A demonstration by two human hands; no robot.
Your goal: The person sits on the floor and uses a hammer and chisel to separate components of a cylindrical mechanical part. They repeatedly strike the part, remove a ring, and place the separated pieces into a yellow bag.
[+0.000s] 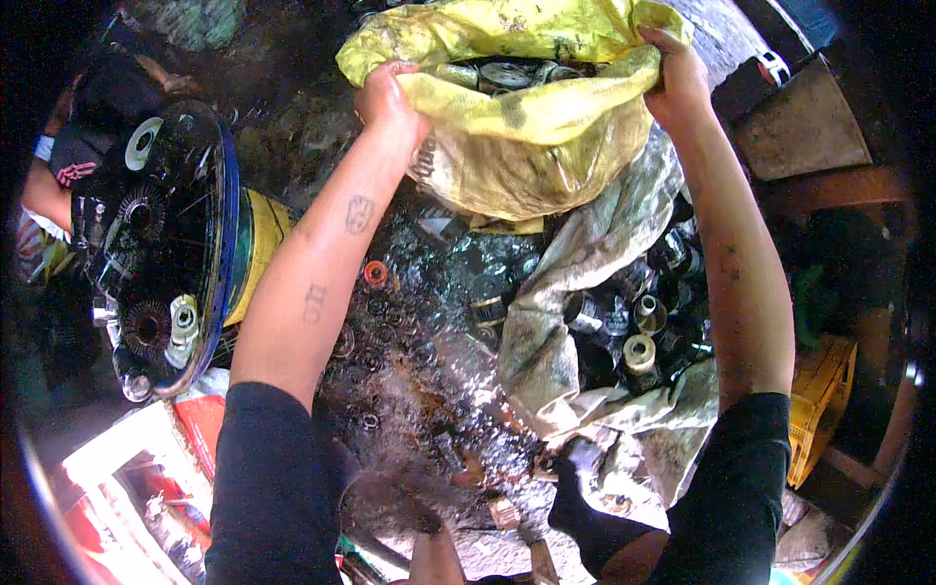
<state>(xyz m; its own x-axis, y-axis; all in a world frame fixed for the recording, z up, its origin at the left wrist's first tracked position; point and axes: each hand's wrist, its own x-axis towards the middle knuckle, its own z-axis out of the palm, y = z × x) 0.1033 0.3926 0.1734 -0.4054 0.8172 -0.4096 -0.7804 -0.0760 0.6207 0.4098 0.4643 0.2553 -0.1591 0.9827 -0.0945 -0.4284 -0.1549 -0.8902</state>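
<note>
the yellow sack [526, 127] sits at the top middle of the view, its mouth pulled wide, and dark metal parts [507, 73] show inside it, round cans or bearings by the look, though the shade in there makes that hard to tell. the left hand [388, 97] is clenched on the near left rim of the sack, fingers curled over the edge. the right hand [675, 83] grips the far right rim the same way, so both hands hold the mouth open and lifted off the ground.

the step in hand looks like opening or hoisting the sack to get at what it carries. the next move likely calls for a firm hold on both rims and a steady tilt or lift, since the load seems heavy and the thin cloth could slip or tear.

just below the sack lies a dirty grey cloth [565, 322], with more metal cylinders [639, 331] heaped on it at the right. left of the cloth the floor [409, 370] is wet and oily, strewn with small rings and one orange ring [375, 273]. further left stands a blue-rimmed drum [226, 224] full of gears and parts, a yellow band behind it. another person crouches at the far left edge. a yellow crate [819, 400] stands at the right.
</note>
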